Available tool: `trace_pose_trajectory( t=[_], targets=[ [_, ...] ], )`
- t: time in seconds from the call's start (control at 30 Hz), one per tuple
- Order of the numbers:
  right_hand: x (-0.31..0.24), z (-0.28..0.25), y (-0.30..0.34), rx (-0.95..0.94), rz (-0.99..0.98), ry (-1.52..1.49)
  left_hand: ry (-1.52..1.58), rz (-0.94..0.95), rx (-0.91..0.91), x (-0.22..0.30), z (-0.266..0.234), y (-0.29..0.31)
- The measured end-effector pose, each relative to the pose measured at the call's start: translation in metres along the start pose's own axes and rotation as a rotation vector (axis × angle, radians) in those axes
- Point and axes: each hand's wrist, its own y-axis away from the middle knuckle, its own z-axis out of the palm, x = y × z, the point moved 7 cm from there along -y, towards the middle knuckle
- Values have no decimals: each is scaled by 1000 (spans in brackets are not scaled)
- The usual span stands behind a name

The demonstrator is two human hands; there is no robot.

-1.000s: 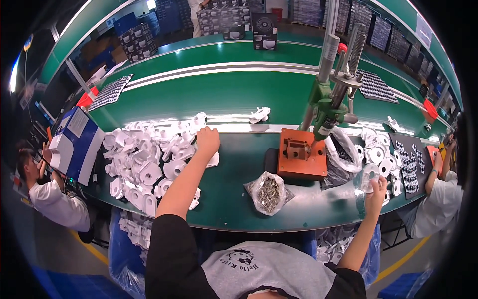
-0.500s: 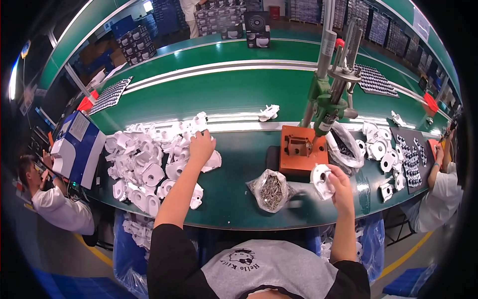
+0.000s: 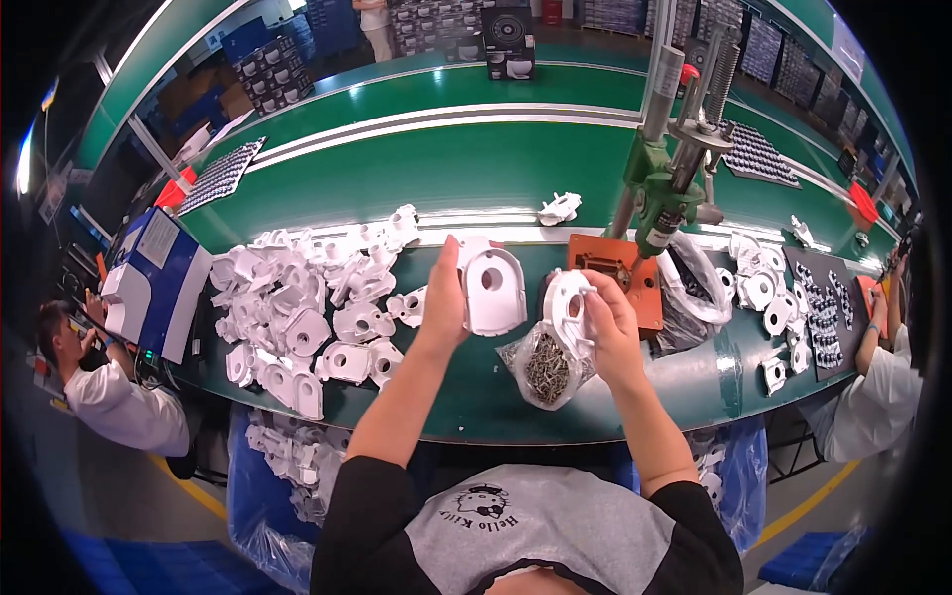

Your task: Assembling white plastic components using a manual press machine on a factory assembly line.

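Note:
In my left hand (image 3: 446,302) is a white plastic housing (image 3: 508,302) with a round hole, its flat rounded face turned up. My right hand (image 3: 613,335) grips another white plastic housing (image 3: 561,297) by its edge, tilted, just right of the first one; the two are apart. Under the right-hand piece, partly covered by it, lies a clear bag of screws (image 3: 545,377). A large heap of similar white housings (image 3: 297,332) spreads over the table to the left of my left hand. Beyond my right hand stands an orange fixture block (image 3: 648,302), partly hidden.
A green hand press (image 3: 662,203) rises over the orange block. Right of it are a plastic bag with dark contents (image 3: 699,302), more white housings (image 3: 759,288) and a dark tray of small parts (image 3: 821,317). A blue-and-white machine (image 3: 159,283) stands left. Co-workers sit at both sides.
My left hand has come back from the heap with a white housing in it. My right hand has moved left and slightly up with its housing, bringing the two pieces near each other.

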Motion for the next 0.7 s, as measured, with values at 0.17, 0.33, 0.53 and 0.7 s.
trace_pose_trajectory(
  t=[0.17,0.33,0.53,0.7],
  targets=[
    [0,8,-10,16,11,-111,97,-40,23,0,15,15],
    [5,21,-8,66,38,-123,61,52,33,-21,16,21],
    [31,28,2,122,82,-140,-395,523,-31,-12,51,52],
    [25,3,-1,186,-33,185,-457,499,-41,-22,50,46]
  ],
)
